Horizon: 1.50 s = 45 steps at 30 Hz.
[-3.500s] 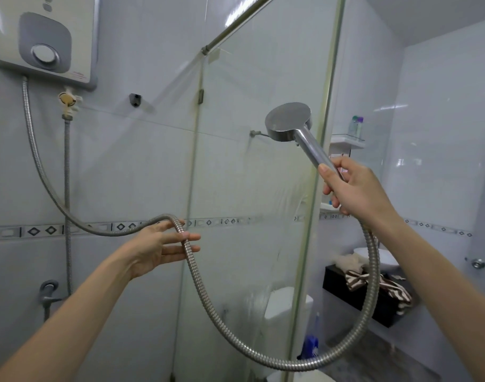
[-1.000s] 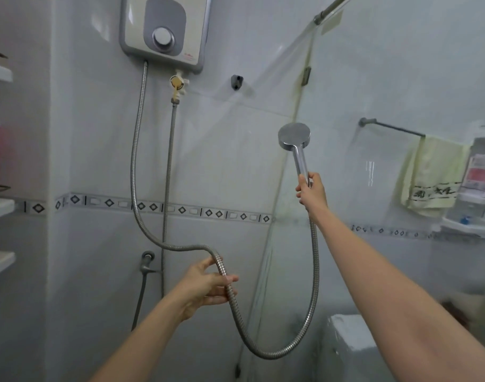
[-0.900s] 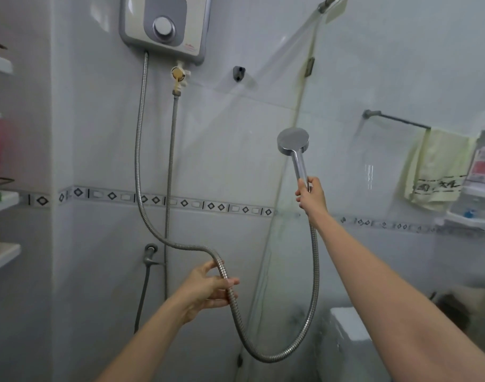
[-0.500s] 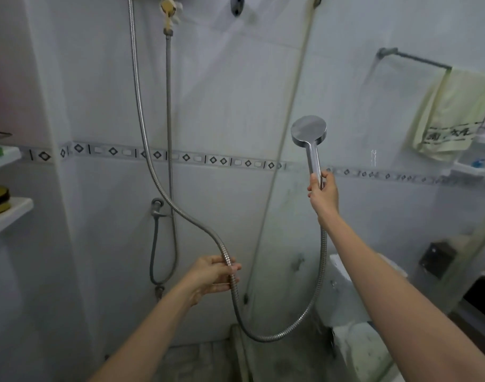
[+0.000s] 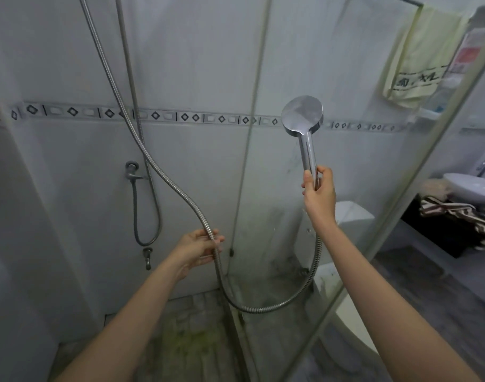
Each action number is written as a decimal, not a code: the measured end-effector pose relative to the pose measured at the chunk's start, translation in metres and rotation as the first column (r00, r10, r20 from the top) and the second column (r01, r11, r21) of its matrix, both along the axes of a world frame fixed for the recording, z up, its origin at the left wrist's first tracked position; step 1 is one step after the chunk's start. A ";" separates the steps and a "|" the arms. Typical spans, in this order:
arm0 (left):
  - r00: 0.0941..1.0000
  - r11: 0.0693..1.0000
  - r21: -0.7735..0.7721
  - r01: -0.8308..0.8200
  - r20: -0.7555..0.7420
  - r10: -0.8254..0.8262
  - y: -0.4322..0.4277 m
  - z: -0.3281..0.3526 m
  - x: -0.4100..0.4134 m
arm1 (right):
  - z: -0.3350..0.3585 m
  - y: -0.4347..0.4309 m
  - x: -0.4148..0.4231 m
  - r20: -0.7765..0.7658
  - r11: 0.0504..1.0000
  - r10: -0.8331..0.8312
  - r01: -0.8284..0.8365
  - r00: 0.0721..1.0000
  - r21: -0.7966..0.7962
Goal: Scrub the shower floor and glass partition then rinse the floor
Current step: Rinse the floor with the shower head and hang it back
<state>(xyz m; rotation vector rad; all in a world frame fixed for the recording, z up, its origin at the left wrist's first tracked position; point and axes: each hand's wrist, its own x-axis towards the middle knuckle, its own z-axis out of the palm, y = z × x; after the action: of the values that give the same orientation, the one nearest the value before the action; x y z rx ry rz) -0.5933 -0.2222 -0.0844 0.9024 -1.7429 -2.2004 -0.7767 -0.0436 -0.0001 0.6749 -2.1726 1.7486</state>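
My right hand (image 5: 318, 192) grips the chrome handle of the shower head (image 5: 302, 116), held upright with its round face turned away toward the glass partition (image 5: 354, 150). The metal hose (image 5: 178, 188) loops down from the handle, up through my left hand (image 5: 200, 248), then on to the top left. My left hand holds the hose with fingers curled round it. The tiled shower floor (image 5: 186, 337) below looks stained greenish and grey. I cannot see any water coming out.
A wall tap with a short hose (image 5: 132, 172) and a lower spout (image 5: 147, 256) sit on the tiled back wall. Beyond the glass are a toilet (image 5: 351, 216), a yellow towel (image 5: 420, 59), a white basin (image 5: 473, 188) and a striped cloth (image 5: 459, 213).
My view has tipped downward, so the heater has left the frame and the floor shows. Both hands have come lower with the hose and shower head, keeping their grip.
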 end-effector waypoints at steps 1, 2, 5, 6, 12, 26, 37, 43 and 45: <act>1.000 1.000 0.003 0.000 0.001 0.000 0.004 -0.003 0.002 | -0.004 0.009 0.008 -0.001 1.000 0.004 -0.004 1.000 0.001; 1.000 1.000 0.009 -0.002 0.004 0.002 0.006 -0.006 0.004 | -0.008 0.015 0.014 -0.002 1.000 0.007 -0.007 1.000 0.006; 1.000 1.000 0.022 -0.007 0.023 0.007 0.017 -0.018 0.011 | -0.019 0.038 0.033 0.018 1.000 0.008 -0.008 1.000 0.028; 1.000 1.000 0.017 -0.005 0.031 0.004 0.020 -0.022 0.013 | -0.023 0.045 0.038 0.020 0.999 0.002 -0.003 1.000 0.035; 0.993 0.998 -0.024 0.051 0.107 -0.048 0.049 -0.054 0.024 | -0.042 0.089 0.068 0.004 0.999 -0.017 0.016 1.000 0.045; 0.977 0.996 0.080 0.037 0.205 -0.053 0.103 -0.134 0.063 | -0.111 0.162 0.126 0.016 0.997 -0.059 0.058 0.998 0.059; 0.970 0.998 0.060 0.014 0.243 -0.028 0.108 -0.157 0.081 | -0.177 0.185 0.157 0.226 0.994 -0.044 0.020 0.973 0.110; 0.968 0.997 0.076 -0.017 0.253 -0.003 0.107 -0.169 0.091 | -0.205 0.185 0.175 0.305 0.992 -0.066 0.029 0.950 0.126; 0.963 0.996 0.088 -0.029 0.270 0.005 0.106 -0.180 0.096 | -0.214 0.180 0.181 0.344 0.994 -0.072 0.037 0.936 0.105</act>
<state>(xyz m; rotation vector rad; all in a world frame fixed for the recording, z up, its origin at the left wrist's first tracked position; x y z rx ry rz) -0.4971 -0.1162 -0.2642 1.2884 -1.7470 -2.2497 -0.5961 0.1369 -0.2146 0.3394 -2.4933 1.8588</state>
